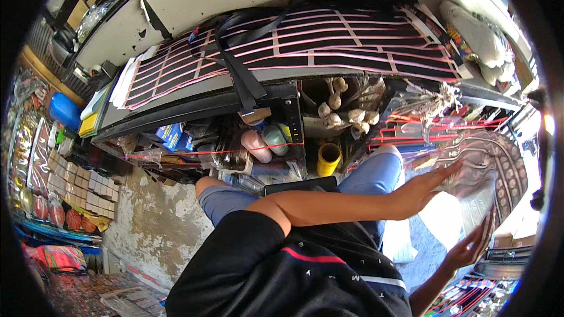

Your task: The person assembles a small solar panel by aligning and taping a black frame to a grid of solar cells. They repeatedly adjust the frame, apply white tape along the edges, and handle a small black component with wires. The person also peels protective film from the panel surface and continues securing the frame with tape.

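My left hand (426,186) reaches across my body to the right and lies flat, fingers stretched, on a clear plastic bag (479,191). My right hand (468,248) comes up from the lower right and grips the bag's lower edge, fingers curled. The bag lies over a dark sheet with a pale looped pattern (505,158). A black phone (299,185) rests on my lap, between my knees in blue shorts.
A shelf unit in front carries a black board with pink stripes (305,44) and a black strap (241,70). Below it stand a yellow tape roll (328,158), pink and green bottles (264,144) and blue boxes (171,135). Packed goods (53,182) hang at the left.
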A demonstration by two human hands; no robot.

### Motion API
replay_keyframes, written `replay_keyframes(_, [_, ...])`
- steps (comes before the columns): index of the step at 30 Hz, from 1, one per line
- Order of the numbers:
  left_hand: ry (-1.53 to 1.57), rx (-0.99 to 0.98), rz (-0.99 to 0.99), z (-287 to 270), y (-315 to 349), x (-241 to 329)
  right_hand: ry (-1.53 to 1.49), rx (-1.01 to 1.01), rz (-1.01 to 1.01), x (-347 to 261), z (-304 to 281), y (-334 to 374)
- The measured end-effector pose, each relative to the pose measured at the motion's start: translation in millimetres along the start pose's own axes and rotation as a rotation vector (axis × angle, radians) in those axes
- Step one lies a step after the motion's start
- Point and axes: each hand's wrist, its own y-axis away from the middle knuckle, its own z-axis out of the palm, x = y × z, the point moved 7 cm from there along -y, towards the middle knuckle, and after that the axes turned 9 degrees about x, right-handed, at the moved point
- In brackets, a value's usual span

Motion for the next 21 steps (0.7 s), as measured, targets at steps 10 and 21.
replay_keyframes(10, [-0.849, -0.159, 0.611, -29, 15, 81, -0.031, -0.325, 0.297, 44, 35, 44])
replay_keyframes(21, [-0.446, -0.260, 0.298, -22, 1, 85, -0.003, 0.448, 0.111, 32, -84, -43])
